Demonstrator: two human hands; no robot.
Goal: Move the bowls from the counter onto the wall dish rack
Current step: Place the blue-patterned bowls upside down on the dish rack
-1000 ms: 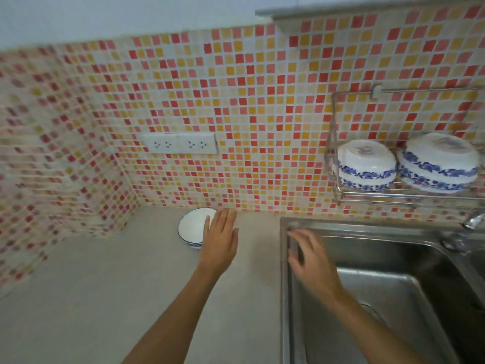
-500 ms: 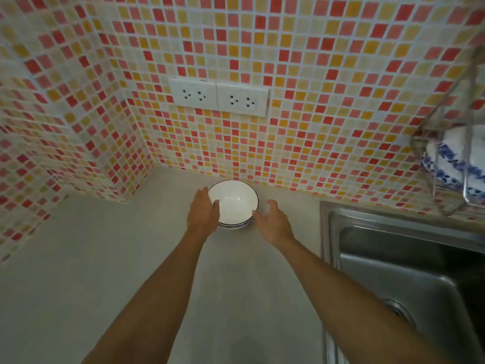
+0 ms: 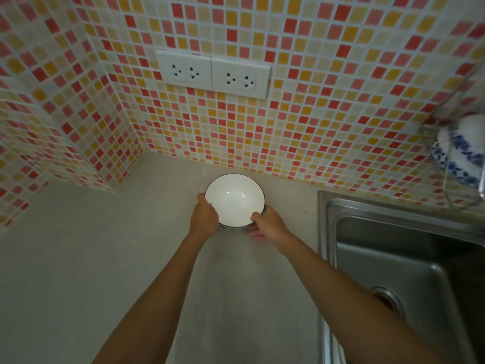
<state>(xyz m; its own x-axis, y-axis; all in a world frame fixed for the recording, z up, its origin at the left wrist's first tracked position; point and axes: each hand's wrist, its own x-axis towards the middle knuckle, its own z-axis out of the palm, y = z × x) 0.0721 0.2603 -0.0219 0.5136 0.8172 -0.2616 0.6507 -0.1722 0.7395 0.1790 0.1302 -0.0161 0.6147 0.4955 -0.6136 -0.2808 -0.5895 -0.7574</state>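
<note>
A white bowl [image 3: 234,199] with a dark rim sits upright near the back of the grey counter [image 3: 78,258], close to the tiled wall. My left hand [image 3: 204,218] grips its left side, thumb over the rim. My right hand [image 3: 267,224] holds its right front edge, fingers blurred beneath. At the far right edge, the wire wall dish rack [image 3: 446,185] holds a blue-patterned white bowl [image 3: 458,151] turned upside down, partly cut off by the frame.
A steel sink [image 3: 409,271] lies to the right of the counter, its drain low in the basin. Two white double sockets [image 3: 214,73] sit on the mosaic tile wall above the bowl. The wall corner stands at the left.
The view has come closer to the bowl. Both hands have closed in from beside the bowl and now grip its sides.
</note>
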